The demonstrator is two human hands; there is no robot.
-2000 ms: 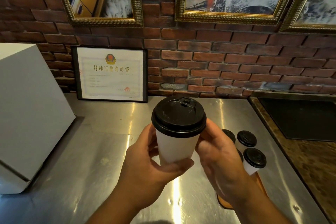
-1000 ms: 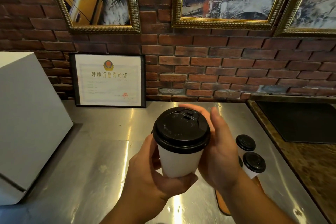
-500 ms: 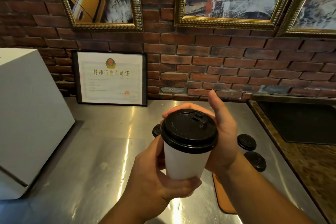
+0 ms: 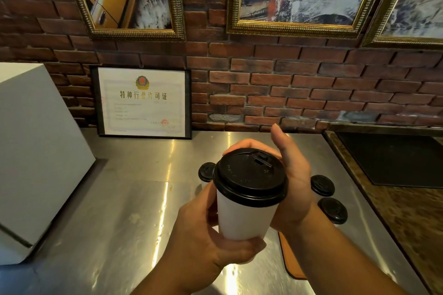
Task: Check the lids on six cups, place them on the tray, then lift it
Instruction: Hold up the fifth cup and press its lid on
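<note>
Far left, white box [image 4: 36, 151] on steel tabletop [image 4: 119, 199]. Centre, left grip [image 4: 203, 242] wrapped round white cup [image 4: 242, 218], held up above tabletop. Right grip [image 4: 292, 179] curled round its black lid [image 4: 249, 177], thumb raised. Further right, lidded cups [image 4: 332, 209] by orange tray [image 4: 291, 261].

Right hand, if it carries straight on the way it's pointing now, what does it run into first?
The black lid of the held cup: the right hand wraps its far rim, so it would push that. Past it, probably the lidded cup standing on the counter, though depth is unclear.
</note>
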